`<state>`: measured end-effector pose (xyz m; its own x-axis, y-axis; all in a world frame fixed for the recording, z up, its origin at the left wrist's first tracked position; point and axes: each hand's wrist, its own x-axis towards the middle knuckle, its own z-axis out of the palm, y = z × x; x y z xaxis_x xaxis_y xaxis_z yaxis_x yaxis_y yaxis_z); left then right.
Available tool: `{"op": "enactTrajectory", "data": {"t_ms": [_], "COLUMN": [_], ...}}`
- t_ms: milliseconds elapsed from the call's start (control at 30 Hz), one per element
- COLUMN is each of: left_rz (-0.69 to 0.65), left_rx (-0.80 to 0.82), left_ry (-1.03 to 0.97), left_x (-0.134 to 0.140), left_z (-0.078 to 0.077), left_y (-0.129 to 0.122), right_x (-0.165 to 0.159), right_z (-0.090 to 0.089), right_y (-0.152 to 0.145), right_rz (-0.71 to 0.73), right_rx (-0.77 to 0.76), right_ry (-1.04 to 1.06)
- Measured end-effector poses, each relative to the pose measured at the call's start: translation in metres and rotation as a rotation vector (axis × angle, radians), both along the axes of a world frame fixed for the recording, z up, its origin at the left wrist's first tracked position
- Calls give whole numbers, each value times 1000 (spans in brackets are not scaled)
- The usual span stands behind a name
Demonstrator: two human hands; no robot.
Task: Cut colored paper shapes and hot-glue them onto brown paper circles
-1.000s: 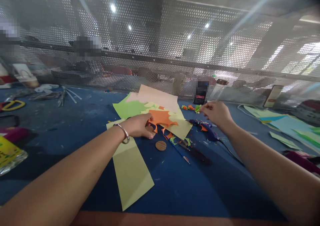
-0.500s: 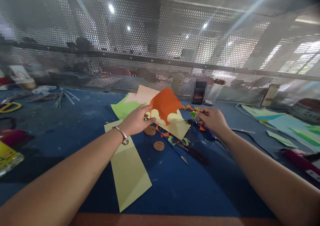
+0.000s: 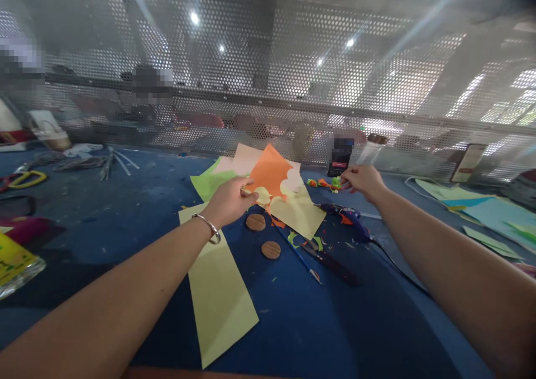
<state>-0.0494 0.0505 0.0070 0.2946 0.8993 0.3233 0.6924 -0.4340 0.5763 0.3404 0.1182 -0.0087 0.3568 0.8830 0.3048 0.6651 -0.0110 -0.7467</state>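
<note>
On the left of the paper pile, my left hand [image 3: 230, 201], wearing a silver bangle, pinches the left edge of an orange paper sheet [image 3: 269, 169] with scalloped cut-outs. My right hand [image 3: 363, 181] is closed, its fingertips at a small green paper piece [image 3: 336, 183], beside a short row of orange and green paper bits [image 3: 321, 183]. Below lie two brown ribbed discs [image 3: 255, 222], a blue pen [image 3: 304, 260], a dark-handled tool [image 3: 335, 264] and a dark blue glue gun [image 3: 354, 222] with its cord.
A long pale yellow sheet [image 3: 224, 306] lies in front of my left forearm. Yellow-handled scissors [image 3: 28, 179] and a yellow packet [image 3: 17, 262] are at the left. A phone [image 3: 340, 158] leans against the perforated metal screen [image 3: 251, 83]. Coloured paper sheets [image 3: 489, 209] are stacked at the right.
The orange sheet has tipped from a raised, slanted position to a flatter one. My right hand has shifted away from the glue gun, up and right, with the green piece at its fingertips.
</note>
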Motion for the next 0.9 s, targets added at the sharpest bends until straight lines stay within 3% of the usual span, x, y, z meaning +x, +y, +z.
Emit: {"op": "enactTrajectory", "data": {"t_ms": [300, 433, 500, 600, 733, 900], "left_rz": [67, 100, 72, -36, -226, -404], "left_rx": [107, 299, 318, 224, -45, -413], "left_ry": [-76, -283, -437, -763, -1117, -1111], "left_x": [-2, -1, 1, 8, 18, 22], "left_z": [-3, 0, 1, 4, 10, 16], "left_y": [6, 7, 5, 0, -12, -26], "right_x": [-9, -43, -66, -99, -129, -141], "right_z": [15, 18, 17, 12, 10, 17], "right_y": [-7, -32, -50, -77, -102, -115], "right_rz": [-46, 151, 291, 468, 597, 679], "right_rx": [99, 61, -4, -95, -189, -266], "right_ry": [106, 155, 180, 240, 338, 577]}}
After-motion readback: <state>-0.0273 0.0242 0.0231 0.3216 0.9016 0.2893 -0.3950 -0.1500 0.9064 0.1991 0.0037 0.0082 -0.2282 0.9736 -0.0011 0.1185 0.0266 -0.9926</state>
